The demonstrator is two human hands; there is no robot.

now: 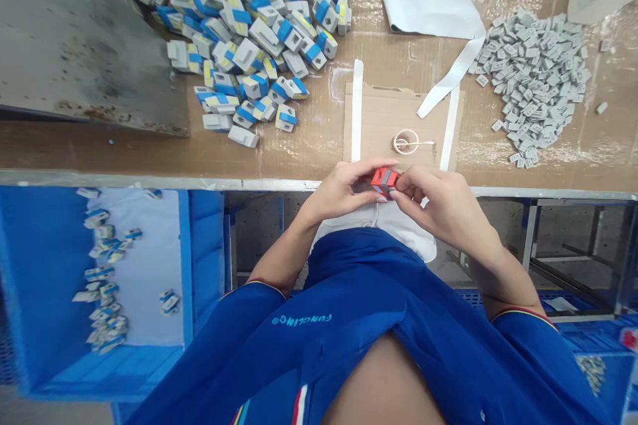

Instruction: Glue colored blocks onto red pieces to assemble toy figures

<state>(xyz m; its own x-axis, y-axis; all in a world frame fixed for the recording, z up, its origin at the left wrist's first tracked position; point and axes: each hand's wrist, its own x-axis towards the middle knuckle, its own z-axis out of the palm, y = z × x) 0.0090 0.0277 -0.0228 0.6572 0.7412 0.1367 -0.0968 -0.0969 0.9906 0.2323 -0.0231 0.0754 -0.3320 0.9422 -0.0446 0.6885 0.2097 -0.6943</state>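
One red block [384, 181] is pinched by the fingertips of the left hand [339, 191] and right hand [441, 206], held just over the near edge of the desk [319, 139]. "FUNCLING" is printed on the blue shirt [299, 319]. Many blue-and-white blocks [244, 46] are heaped far left; grey pieces [528, 86] are heaped far right.

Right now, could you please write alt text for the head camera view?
A person's left hand and right hand hold a small red-and-grey block at the edge of a workbench. Beyond lie a heap of blue-and-white plastic parts and a heap of small grey pieces; more blue-and-white parts sit in a blue tray below left.
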